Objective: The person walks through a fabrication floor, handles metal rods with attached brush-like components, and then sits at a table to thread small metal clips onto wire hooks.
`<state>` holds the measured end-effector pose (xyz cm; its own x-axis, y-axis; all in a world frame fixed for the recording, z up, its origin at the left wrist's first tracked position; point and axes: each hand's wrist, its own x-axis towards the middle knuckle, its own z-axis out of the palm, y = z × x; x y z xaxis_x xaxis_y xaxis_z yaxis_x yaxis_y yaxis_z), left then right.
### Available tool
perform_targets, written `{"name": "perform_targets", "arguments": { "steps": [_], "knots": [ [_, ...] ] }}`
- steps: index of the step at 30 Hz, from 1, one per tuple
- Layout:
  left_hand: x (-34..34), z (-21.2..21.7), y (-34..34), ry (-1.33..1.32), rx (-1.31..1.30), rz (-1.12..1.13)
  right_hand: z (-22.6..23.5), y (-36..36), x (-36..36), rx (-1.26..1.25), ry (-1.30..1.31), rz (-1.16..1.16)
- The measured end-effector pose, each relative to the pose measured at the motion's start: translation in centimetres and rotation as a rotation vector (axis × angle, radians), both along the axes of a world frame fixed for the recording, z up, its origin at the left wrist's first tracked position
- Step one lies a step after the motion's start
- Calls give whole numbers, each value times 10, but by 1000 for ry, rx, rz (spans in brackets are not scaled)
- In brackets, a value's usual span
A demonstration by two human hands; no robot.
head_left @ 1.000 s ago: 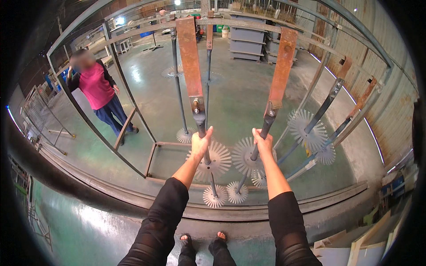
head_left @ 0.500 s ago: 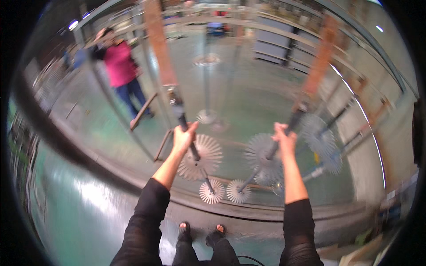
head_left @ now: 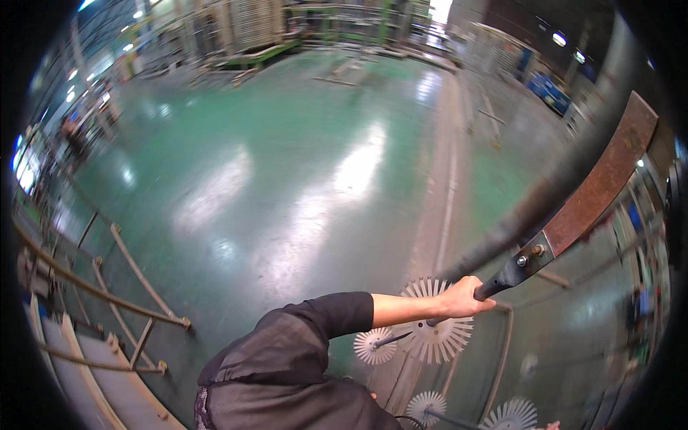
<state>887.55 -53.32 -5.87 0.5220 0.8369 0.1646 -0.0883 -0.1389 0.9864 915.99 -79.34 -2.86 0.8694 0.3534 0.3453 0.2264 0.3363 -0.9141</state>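
Note:
My left hand (head_left: 462, 298) is closed around a black bar (head_left: 494, 285), which passes through a large slotted metal disc (head_left: 446, 337) close to my wrist. At the bar's upper end, two bolts join it to a long copper-coloured flat strip (head_left: 598, 186). A smaller slotted disc (head_left: 375, 346) sits just below my forearm. Two more slotted discs show low in the picture, one small (head_left: 428, 407) and one larger (head_left: 512, 416). By the larger one, at the bottom edge, a sliver of skin appears to be my right hand (head_left: 553, 426); its fingers are cut off from view.
A thick dark pipe (head_left: 552, 179) slants up behind the strip. Metal frames with thin rails (head_left: 140, 269) stand on the left beside flat panels (head_left: 107, 380). Green floor (head_left: 287, 179) stretches away to racks at the back (head_left: 254, 32). Blue containers (head_left: 550, 93) stand far right.
My view has swung to the left, away from the person in pink. My left hand still grips its bar; my right hand has slid almost out of the picture.

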Motion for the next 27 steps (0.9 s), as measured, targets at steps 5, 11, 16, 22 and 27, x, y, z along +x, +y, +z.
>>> {"name": "perform_targets", "arguments": {
  "steps": [5, 11, 16, 22, 27],
  "knots": [
    [-199, 25, 32, 52, 22, 331, 61, 77, -119, -148, -157, 97],
    [-433, 3, 76, 36, 23, 648, 67, 202, -266, -144, -209, 241],
    [-617, -3, 125, 64, -6, 939, 71, 309, -435, -133, -244, 288],
    [-869, -8, 207, 74, 61, 1225, 50, 496, -612, -166, -199, 448],
    [-1072, 11, 231, 110, 122, 1527, 4, 690, -773, -154, -245, 626]
  ]
}}
